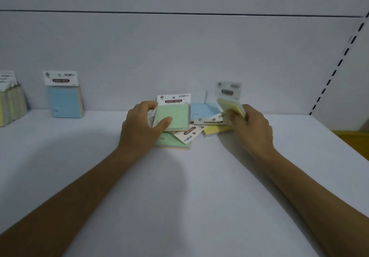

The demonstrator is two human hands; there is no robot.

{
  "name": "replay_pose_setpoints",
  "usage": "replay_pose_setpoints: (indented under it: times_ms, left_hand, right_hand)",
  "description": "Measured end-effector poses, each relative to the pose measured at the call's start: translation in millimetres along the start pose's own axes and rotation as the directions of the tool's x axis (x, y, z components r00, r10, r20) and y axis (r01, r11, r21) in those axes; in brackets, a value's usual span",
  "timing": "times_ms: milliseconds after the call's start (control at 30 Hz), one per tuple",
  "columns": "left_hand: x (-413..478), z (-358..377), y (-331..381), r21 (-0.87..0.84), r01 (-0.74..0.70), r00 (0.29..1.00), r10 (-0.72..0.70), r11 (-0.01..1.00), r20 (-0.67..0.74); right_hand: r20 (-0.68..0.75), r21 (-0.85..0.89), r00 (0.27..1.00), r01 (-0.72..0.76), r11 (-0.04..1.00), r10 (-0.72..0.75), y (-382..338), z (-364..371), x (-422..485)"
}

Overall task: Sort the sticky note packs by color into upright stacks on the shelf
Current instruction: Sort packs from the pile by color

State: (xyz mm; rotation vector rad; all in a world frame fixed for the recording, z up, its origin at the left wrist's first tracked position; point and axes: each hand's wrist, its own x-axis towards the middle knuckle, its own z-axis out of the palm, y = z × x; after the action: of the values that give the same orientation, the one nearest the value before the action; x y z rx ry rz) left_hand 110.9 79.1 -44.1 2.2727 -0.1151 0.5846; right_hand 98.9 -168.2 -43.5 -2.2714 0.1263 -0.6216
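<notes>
While the left hand (143, 124) grips an upright green pack (172, 114), the right hand (252, 125) clutches a yellowish pack (226, 103).

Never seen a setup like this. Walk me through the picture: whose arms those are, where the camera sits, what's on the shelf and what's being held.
There is no machine here: these are a person's two bare arms. The single camera is worn on the person's head and looks forward and down, so you see roughly what they see. The left hand grips a green pack of sticky notes, held upright. The right hand holds a yellowish pack, which is blurred. Between the hands, a loose pile of green, blue and yellow packs lies on the white shelf. Further left, a blue pack stands upright near the back wall, and a row of packs stands at the picture's left edge.
</notes>
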Motion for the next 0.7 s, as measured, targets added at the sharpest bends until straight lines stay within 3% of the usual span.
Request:
replay_pose_setpoints:
  times_ms: [100,233,333,433,500,567,700]
  left_hand:
    - [3.6,2.3,-4.8,0.074,0.134,0.98,-0.143,0.988,0.137]
    - [5.2,0.8,-2.2,-0.011,0.077,0.981,-0.074,0.997,0.179]
    - [3.4,0.3,-2.9,-0.006,0.08,0.978,-0.077,0.997,0.194]
    - [0.9,1.5,-2.6,-0.04,0.163,0.969,-0.152,0.986,0.194]
    - [1.4,1.7,-3.1,-0.055,0.187,0.967,-0.173,0.981,0.189]
    - [2.4,1.2,-3.4,-0.04,0.167,0.967,-0.156,0.985,0.2]
    - [4.4,0.5,-4.8,-0.064,0.175,0.963,-0.157,0.983,0.219]
  right_hand:
    - [-0.032,0.201,0.999,0.012,0.98,-0.006,-8.5,-2.5,-2.2]
    - [-0.089,0.324,0.996,0.035,0.946,-0.006,-10.9,-6.8,-1.6]
    - [-0.036,0.215,0.992,0.128,0.968,-0.123,-12.0,-6.9,-2.2]
    - [0.236,-0.172,0.926,0.338,0.925,-0.295,-11.5,1.2,-11.3]
    - [0.361,-0.259,0.883,0.403,0.878,-0.299,-8.5,5.5,-12.7]
    - [0.35,-0.161,0.902,0.325,0.932,-0.254,-3.3,4.8,-8.1]
    - [0.133,-0.043,0.968,0.222,0.974,-0.215,1.5,2.4,-3.3]
